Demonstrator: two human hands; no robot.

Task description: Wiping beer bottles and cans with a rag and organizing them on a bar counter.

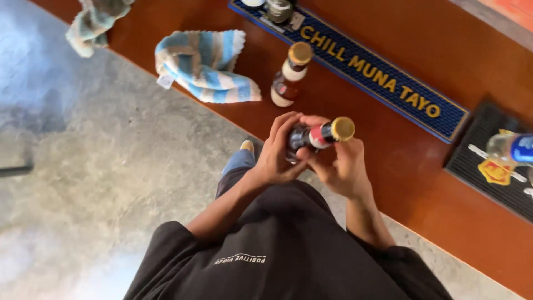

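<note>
Gold-capped bottle (319, 136) gripped by both your hands: left hand (277, 158) wraps body, right hand (344, 166) pinches neck. 2nd bottle (290, 75) upright on counter (388, 161) nearby.

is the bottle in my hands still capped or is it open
Capped. The bottle, gripped by the left hand and right hand, has its gold cap seated on the neck.

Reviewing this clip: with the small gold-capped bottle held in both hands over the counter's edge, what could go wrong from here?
1. The held bottle sits tilted between the left hand and right hand, near the counter edge; a slip could drop it onto the concrete floor.
2. A second bottle stands close ahead; a forward reach might knock it over.
3. The striped towel lies near the edge and could get dragged off.
</note>
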